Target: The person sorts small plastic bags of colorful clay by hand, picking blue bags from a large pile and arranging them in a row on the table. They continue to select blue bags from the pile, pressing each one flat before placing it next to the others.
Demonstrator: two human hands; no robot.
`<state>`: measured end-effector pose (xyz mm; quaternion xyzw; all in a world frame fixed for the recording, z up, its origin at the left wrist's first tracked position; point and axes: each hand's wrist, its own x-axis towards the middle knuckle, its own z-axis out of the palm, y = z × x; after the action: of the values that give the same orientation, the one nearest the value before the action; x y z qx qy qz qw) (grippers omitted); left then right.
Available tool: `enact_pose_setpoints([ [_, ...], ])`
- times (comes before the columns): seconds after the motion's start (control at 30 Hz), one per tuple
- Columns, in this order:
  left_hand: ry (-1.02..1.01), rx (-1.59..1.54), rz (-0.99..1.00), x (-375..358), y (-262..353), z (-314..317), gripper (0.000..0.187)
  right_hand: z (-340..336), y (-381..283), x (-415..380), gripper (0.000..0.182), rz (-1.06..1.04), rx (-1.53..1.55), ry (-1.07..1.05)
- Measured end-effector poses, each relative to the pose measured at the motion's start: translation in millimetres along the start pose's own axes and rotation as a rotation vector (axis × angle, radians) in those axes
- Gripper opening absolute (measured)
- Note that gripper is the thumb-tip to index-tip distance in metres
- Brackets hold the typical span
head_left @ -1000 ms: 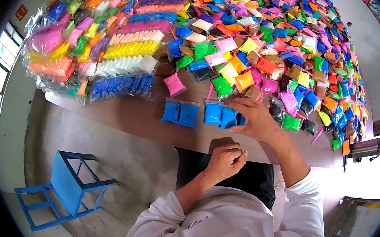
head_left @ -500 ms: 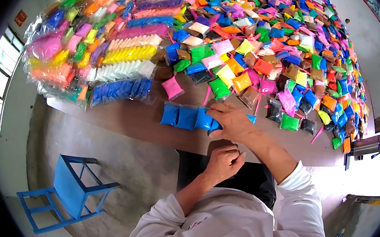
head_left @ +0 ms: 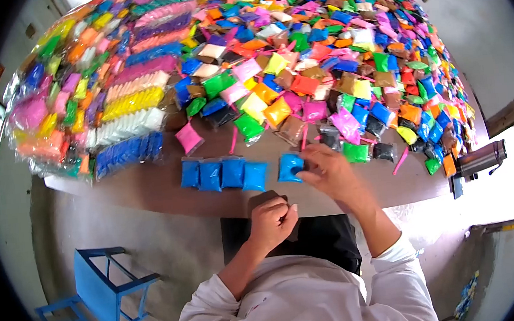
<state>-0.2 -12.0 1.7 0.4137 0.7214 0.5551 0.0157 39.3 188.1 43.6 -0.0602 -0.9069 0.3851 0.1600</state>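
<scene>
Several blue packets (head_left: 232, 173) lie side by side near the table's front edge. A separate blue packet (head_left: 290, 167) lies to their right, with a gap between. My right hand (head_left: 331, 172) is at the right side of this separate packet, thumb and fingers apart; it casts a dark shadow there. Below the row, at the table edge, my left hand (head_left: 271, 219) is curled closed, and whatever it may hold is hidden. A pink packet (head_left: 189, 137) lies above the row.
A large heap of coloured packets (head_left: 321, 51) covers the back and right. Sorted rows, with blue packets (head_left: 129, 154) nearest, and clear bags (head_left: 45, 118) are at the left. A metal flask (head_left: 482, 158) stands right; a blue chair (head_left: 100, 290) is lower left.
The view has shifted. My right hand has moved rightward off the row of blue packets, and one blue packet now lies apart from the others. My left hand stays curled.
</scene>
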Motion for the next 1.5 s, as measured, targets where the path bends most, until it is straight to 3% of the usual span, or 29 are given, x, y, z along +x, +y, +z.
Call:
enact_pose_setpoints([
  [0.13,-0.022,0.043,0.011,2,1,-3,0.031,25,12,-6,0.04,-0.213,-0.204,0.033],
  [0.23,-0.005,0.089,0.066,-1,-8,2,0.03,38,8,-9,0.035,-0.21,-0.167,0.118],
  [0.3,-0.022,0.063,-0.017,-1,0,3,0.028,37,5,-8,0.032,-0.214,-0.15,0.161],
  [0.37,-0.028,0.053,-0.022,-1,-2,3,0.028,41,4,-8,0.035,-0.201,-0.134,0.071],
  [0.5,-0.04,0.074,0.017,-4,-9,6,0.03,47,5,-12,0.035,-0.194,-0.141,0.105],
  [0.7,-0.043,0.128,0.026,1,1,6,0.034,44,6,-18,0.027,-0.212,0.051,0.183],
  [0.8,-0.058,0.247,0.069,0,-1,7,0.034,42,10,-23,0.023,-0.125,0.161,0.273],
  [0.9,-0.049,0.291,0.088,1,1,11,0.034,19,22,-36,0.018,-0.082,0.202,0.358],
  [1.03,-0.046,0.377,0.088,5,7,20,0.034,-58,65,-59,0.016,0.02,-0.16,0.754],
  [1.17,-0.043,0.537,0.141,10,7,32,0.035,-136,106,-98,0.014,0.264,-0.317,0.938],
  [1.3,-0.03,0.599,0.114,13,8,38,0.035,-196,155,-130,0.028,0.351,-0.67,1.064],
  [1.4,-0.016,0.645,0.121,13,4,39,0.036,-244,174,-133,0.038,0.308,-0.667,1.091],
  [1.5,-0.028,0.681,0.106,13,4,40,0.036,-276,215,-128,0.05,0.366,-0.865,1.167],
])
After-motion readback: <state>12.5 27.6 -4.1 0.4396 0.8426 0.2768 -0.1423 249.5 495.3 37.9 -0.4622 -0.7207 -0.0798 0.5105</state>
